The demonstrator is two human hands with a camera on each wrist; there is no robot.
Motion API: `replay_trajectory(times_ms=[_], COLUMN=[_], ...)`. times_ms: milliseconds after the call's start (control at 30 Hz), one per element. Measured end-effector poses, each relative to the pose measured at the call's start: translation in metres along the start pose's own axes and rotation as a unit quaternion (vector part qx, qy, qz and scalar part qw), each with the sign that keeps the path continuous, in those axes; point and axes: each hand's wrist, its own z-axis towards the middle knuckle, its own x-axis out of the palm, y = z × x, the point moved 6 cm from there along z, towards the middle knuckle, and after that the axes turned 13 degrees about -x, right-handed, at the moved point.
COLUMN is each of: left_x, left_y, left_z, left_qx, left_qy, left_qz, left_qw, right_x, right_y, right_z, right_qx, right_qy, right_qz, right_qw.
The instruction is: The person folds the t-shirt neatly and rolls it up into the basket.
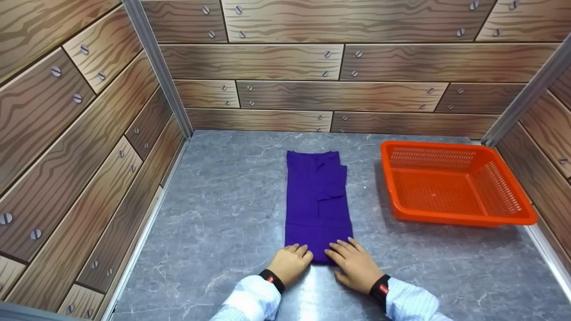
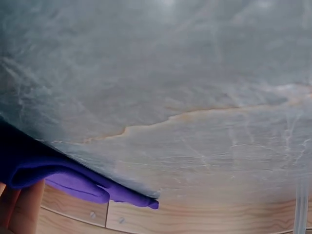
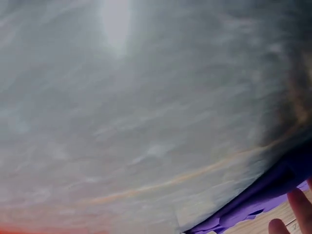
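Note:
A purple garment (image 1: 312,196), folded into a long narrow strip with what looks like a sleeve on its right side, lies flat on the grey table. My left hand (image 1: 291,264) rests on its near left corner, fingers on top of the cloth. On the near right corner lies my right hand (image 1: 354,263), its fingers extended over the fabric and thumb lower down. In the left wrist view the folded layers of the garment (image 2: 58,175) show beside the fingers (image 2: 27,207). The right wrist view catches the garment edge (image 3: 253,197) and fingertips (image 3: 300,207).
An orange perforated plastic basket (image 1: 461,218) stands at the right, apart from the garment. Wood-patterned panels (image 1: 285,62) wall in the back and both sides of the grey marbled tabletop (image 1: 223,200). Metal posts (image 1: 156,67) mark the corners.

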Motion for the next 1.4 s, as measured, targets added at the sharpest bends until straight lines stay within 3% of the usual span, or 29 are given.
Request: replay_trajectory(times_ms=[100, 267, 433, 533, 633, 767, 867, 1000, 1133, 1233, 1333, 1400], left_x=[-0.006, -0.018, -0.029, -0.03, -0.023, -0.013, -0.013, -0.02, -0.026, -0.027, -0.025, -0.022], left_y=[0.004, 0.014, 0.017, 0.018, 0.023, 0.037, 0.047, 0.058, 0.064, 0.065, 0.065, 0.065], left_z=[0.001, 0.004, -0.004, -0.015, -0.024, -0.027, -0.026, -0.022, -0.016, -0.013, -0.011, -0.01], left_qx=[-0.009, -0.022, 0.02, 0.054, 0.062, 0.018, -0.032, -0.1, -0.17, -0.223, -0.27, -0.294], left_qy=[-0.028, -0.067, -0.086, -0.053, 0.019, 0.101, 0.114, 0.097, 0.075, 0.07, 0.07, 0.071], left_qz=[-0.027, -0.079, -0.089, -0.081, -0.07, -0.07, -0.117, -0.223, -0.302, -0.337, -0.371, -0.389], left_qw=[0.9992, 0.9944, 0.9921, 0.9938, 0.9954, 0.9923, 0.986, 0.9648, 0.935, 0.912, 0.8858, 0.87], right_x=[-0.001, -0.008, -0.015, -0.016, -0.016, -0.018, -0.021, -0.029, -0.039, -0.045, -0.043, -0.039], right_y=[-0.002, -0.014, -0.022, -0.023, -0.024, -0.028, -0.03, -0.03, -0.028, -0.026, -0.028, -0.031], right_z=[-0.006, -0.017, -0.027, -0.032, -0.035, -0.037, -0.038, -0.038, -0.037, -0.034, -0.032, -0.03], right_qx=[-0.001, 0.034, 0.047, 0.047, 0.057, 0.074, 0.083, 0.077, 0.067, 0.083, 0.138, 0.189], right_qy=[-0.025, -0.067, -0.088, -0.08, -0.077, -0.098, -0.123, -0.172, -0.225, -0.255, -0.274, -0.283], right_qz=[-0.019, -0.012, 0.04, 0.073, 0.09, 0.091, 0.09, 0.115, 0.154, 0.185, 0.236, 0.279], right_qw=[1.0, 0.997, 0.994, 0.993, 0.991, 0.988, 0.985, 0.975, 0.96, 0.945, 0.922, 0.898])
